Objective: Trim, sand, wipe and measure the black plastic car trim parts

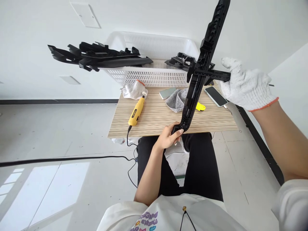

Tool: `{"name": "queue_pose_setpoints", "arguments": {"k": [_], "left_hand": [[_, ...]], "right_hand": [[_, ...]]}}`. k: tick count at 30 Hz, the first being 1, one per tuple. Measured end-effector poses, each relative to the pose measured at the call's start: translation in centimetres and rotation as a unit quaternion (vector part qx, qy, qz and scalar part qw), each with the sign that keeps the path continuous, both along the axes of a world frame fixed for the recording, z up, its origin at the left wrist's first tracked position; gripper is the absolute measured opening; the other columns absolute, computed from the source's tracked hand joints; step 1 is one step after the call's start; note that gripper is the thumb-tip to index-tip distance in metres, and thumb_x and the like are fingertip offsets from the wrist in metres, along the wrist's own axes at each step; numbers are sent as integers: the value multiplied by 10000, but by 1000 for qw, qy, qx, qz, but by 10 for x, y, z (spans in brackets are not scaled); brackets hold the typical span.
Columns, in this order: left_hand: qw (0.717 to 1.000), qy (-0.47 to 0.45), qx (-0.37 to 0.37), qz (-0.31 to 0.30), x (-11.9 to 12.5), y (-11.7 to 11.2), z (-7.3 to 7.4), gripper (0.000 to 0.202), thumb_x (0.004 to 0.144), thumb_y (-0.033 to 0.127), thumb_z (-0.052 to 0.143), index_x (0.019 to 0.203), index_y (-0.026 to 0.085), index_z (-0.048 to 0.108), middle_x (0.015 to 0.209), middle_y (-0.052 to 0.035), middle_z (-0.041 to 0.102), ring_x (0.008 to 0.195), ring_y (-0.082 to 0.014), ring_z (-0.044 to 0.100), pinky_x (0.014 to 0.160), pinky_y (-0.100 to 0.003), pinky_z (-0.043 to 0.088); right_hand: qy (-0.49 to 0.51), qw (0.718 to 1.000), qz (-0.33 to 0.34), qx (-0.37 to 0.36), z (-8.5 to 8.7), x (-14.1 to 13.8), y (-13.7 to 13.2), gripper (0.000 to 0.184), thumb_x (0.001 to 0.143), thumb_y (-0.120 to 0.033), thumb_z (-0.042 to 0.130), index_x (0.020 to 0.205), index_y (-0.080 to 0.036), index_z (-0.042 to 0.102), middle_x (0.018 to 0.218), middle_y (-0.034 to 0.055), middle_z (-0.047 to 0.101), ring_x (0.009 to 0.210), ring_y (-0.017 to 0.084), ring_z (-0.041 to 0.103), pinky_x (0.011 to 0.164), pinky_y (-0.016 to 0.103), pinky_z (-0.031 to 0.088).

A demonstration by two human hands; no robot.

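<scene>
My bare left hand (169, 136) is closed round the lower end of a long black plastic part (201, 69), which rises steeply from the table's front edge toward the upper right. My right hand (247, 85), in a white knitted glove, grips a thin black bar-shaped tool (211, 74) that lies crosswise against the part's middle. A thin tip sticks out past the glove on the right. Both hands hover above a small striped wooden table (156, 120).
On the table lie a yellow corded power tool (136, 111), a spare white glove (133, 90), a grey cloth (177, 99), a phone (216, 96) and a small yellow piece (201, 106). Behind stands a white basket (154, 56) with several black parts (96, 57) across its rim.
</scene>
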State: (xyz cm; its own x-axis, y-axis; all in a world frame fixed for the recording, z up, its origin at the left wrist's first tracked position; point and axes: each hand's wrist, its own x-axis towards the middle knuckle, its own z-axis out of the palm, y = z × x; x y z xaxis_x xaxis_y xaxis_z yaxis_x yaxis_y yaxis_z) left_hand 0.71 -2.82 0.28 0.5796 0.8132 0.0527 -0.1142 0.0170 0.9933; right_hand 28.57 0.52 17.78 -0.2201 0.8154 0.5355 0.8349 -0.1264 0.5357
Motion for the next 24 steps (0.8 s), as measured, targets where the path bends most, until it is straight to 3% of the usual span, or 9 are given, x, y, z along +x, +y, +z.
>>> {"name": "queue_pose_setpoints", "arguments": {"k": [4, 10, 24], "left_hand": [[1000, 3, -3, 2, 0, 0, -1, 429, 939, 541, 642, 1113, 155, 571, 539, 62, 563, 397, -77, 434, 457, -214, 374], [1000, 5, -5, 0, -1, 0, -2, 429, 939, 543, 641, 1114, 157, 577, 525, 66, 553, 393, -77, 423, 456, -214, 368], [1000, 20, -9, 1, -1, 0, 3, 455, 924, 570, 639, 1092, 152, 578, 524, 69, 528, 400, -82, 418, 452, -221, 362]], "right_hand": [[-17, 999, 5, 30, -3, -1, 0, 607, 1013, -554, 331, 1477, -181, 450, 588, -8, 524, 563, 181, 568, 573, 271, 356], [-4, 1000, 6, 14, -2, -1, -1, 661, 986, -613, 385, 1470, -166, 443, 601, -6, 538, 578, 189, 584, 581, 269, 355], [27, 999, -36, -21, 0, -8, -5, 635, 928, -536, 511, 1453, -186, 441, 600, -1, 543, 596, 236, 628, 599, 294, 381]]}}
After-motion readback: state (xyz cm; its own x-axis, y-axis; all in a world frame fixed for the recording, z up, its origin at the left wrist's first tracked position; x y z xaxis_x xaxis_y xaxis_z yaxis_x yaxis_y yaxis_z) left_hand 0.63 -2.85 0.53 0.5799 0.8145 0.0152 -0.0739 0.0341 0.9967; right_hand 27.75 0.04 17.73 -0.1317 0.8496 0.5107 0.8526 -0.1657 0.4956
